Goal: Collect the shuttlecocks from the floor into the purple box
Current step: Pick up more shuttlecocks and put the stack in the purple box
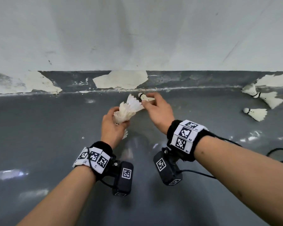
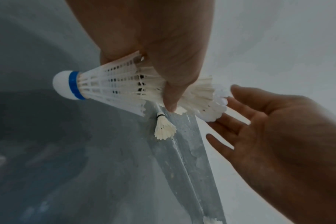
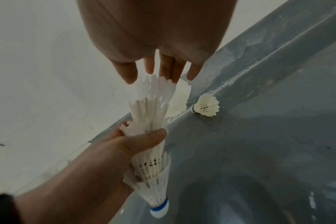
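Shuttlecocks nested cork-into-skirt as one stack (image 1: pixel 127 110), so my left hand (image 1: pixel 113 126) can carry several in one curled grip; my right hand (image 1: pixel 158 110), fingers relaxed, holding nothing, reaches for the one (image 1: pixel 143 97) lying by the wall; three more (image 1: pixel 256 113) on the floor far right; purple box unseen.

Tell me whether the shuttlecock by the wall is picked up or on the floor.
On the floor: the shuttlecock lies on its side, clear of the open right hand.
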